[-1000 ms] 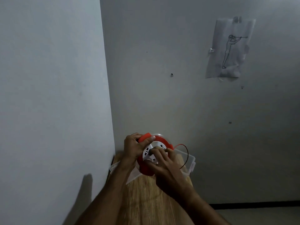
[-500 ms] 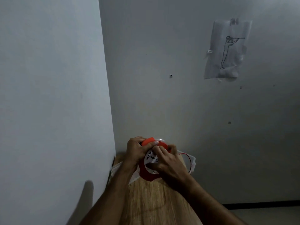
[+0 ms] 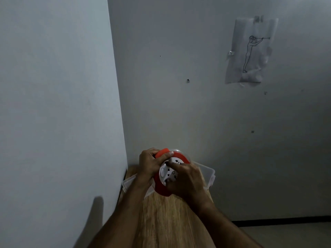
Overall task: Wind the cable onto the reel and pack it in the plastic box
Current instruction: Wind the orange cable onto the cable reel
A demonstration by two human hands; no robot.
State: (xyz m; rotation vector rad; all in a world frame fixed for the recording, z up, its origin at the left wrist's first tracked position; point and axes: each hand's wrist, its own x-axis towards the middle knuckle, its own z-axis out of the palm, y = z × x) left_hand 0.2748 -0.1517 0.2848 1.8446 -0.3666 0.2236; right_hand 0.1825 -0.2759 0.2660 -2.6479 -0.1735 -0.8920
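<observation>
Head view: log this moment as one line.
left hand: grips reel rim | right hand: on reel's white face | box: open, behind reel | table: under both

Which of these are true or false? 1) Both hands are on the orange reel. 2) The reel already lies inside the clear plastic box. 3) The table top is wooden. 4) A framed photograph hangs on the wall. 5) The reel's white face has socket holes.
1) True: the left hand grips the reel at its orange handle, and the right hand lies over its white face.
2) False: the reel is held up in both hands, in front of the plastic box.
3) True: the table shows wood grain.
4) False: it is an unframed sheet of paper with a line drawing of a figure.
5) True: dark holes show on the white face.
</observation>
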